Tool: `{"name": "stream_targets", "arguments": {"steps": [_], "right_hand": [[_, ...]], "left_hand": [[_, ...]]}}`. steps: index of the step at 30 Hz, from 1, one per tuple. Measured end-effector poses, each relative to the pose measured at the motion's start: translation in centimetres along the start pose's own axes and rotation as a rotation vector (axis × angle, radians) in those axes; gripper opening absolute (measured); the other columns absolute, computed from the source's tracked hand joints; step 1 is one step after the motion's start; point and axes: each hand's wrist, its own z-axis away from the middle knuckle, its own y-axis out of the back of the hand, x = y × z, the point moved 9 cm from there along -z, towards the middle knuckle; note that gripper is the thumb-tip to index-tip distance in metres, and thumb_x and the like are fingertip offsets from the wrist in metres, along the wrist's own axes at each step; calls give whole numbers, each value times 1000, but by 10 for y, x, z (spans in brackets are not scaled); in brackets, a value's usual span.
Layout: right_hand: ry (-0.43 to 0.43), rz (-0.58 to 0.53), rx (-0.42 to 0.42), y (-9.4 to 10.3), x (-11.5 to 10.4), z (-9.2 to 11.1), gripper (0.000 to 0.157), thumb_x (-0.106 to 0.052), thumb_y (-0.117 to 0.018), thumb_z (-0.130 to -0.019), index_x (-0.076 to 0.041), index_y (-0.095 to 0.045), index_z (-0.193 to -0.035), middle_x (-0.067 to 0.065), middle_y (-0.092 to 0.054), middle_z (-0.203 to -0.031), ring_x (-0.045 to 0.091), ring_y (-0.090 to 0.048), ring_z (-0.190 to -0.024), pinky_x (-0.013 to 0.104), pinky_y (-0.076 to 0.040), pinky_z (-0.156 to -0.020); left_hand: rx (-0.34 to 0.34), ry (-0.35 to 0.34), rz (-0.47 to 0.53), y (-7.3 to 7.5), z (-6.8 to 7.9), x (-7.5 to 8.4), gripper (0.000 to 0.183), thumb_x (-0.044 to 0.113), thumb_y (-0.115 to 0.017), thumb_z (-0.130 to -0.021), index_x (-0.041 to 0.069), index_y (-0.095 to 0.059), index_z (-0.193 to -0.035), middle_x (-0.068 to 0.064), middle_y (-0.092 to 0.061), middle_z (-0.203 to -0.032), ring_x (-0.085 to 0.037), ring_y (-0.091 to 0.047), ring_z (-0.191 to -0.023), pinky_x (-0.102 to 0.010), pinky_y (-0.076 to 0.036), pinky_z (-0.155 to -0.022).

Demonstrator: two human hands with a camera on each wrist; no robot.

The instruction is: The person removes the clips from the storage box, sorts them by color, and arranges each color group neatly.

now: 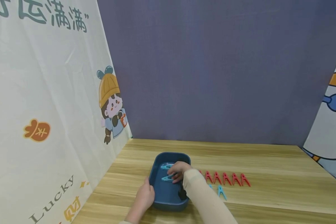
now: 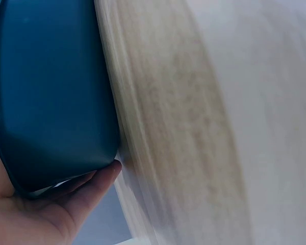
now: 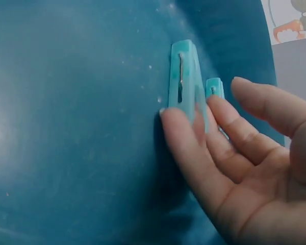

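Observation:
A dark blue plastic bin (image 1: 168, 202) stands on the wooden table. My left hand (image 1: 145, 192) grips its left side; in the left wrist view, the fingers (image 2: 94, 194) lie along the bin's outer wall (image 2: 56, 102). My right hand (image 1: 179, 171) reaches down inside the bin. Between thumb and fingertips it pinches a light blue clothespin (image 3: 181, 76) by its handle end, the metal spring facing the camera. Another light blue clothespin (image 1: 166, 167) lies farther back in the bin, partly covered by the fingers in the right wrist view.
Right of the bin, several red clothespins (image 1: 225, 179) form a row on the table (image 1: 268, 168). Light blue clothespins (image 1: 221, 192) lie in front of them, partly hidden by my right sleeve (image 1: 204, 193). A printed white sheet (image 1: 44, 93) borders the left, a grey-blue curtain (image 1: 207, 77) the back.

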Motion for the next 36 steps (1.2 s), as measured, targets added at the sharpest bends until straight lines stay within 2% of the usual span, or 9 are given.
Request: {"name": "stream_targets", "arguments": {"steps": [5,10,17,26,30,36], "right_hand": [[10,-95,-95,-7,1,-6,24,-2,-64,-83,8,-60,-104,17,-57,-101,30,-58,-88,38,-55,-70],[42,-125,-184,-10,-3,-9,27,-4,-60,-86,6,-62,-111,12,-60,-97,25,-58,-85,36,-54,-73],[74,-65,-149,-4,-8,-6,25,-6,-63,-85,2,-66,-108,9,-63,-95,21,-62,-80,33,-55,-68],[87,-60,-146,-2,-13,-3,28,-7,-63,-85,1,-65,-111,8,-64,-95,19,-63,-76,32,-55,-66],[101,-92,-161,0,-18,-1,29,-10,-63,-86,-1,-64,-113,7,-64,-97,16,-61,-73,31,-55,-65],[147,-215,-206,1,-28,1,25,-11,-61,-87,-2,-64,-110,4,-63,-86,14,-60,-73,31,-54,-66]], "left_hand": [[4,-3,-8,0,0,-1,47,4,-37,-91,-20,-30,-131,-38,-47,-118,-47,-48,-109,-55,-40,-90],[27,-36,-20,2,0,2,46,4,-38,-90,-21,-31,-129,-38,-50,-114,-47,-51,-106,-55,-42,-88],[51,-74,-33,5,2,4,45,3,-40,-89,-22,-34,-126,-39,-53,-108,-47,-54,-101,-55,-43,-85],[29,-47,-30,4,2,5,46,4,-39,-90,-21,-33,-128,-39,-51,-112,-47,-52,-104,-54,-43,-87],[15,-35,-25,3,2,4,47,5,-38,-91,-21,-31,-129,-38,-50,-114,-46,-51,-105,-54,-43,-87],[13,-41,-27,3,1,2,48,5,-36,-91,-21,-29,-130,-39,-51,-112,-47,-52,-104,-54,-43,-86]]}}
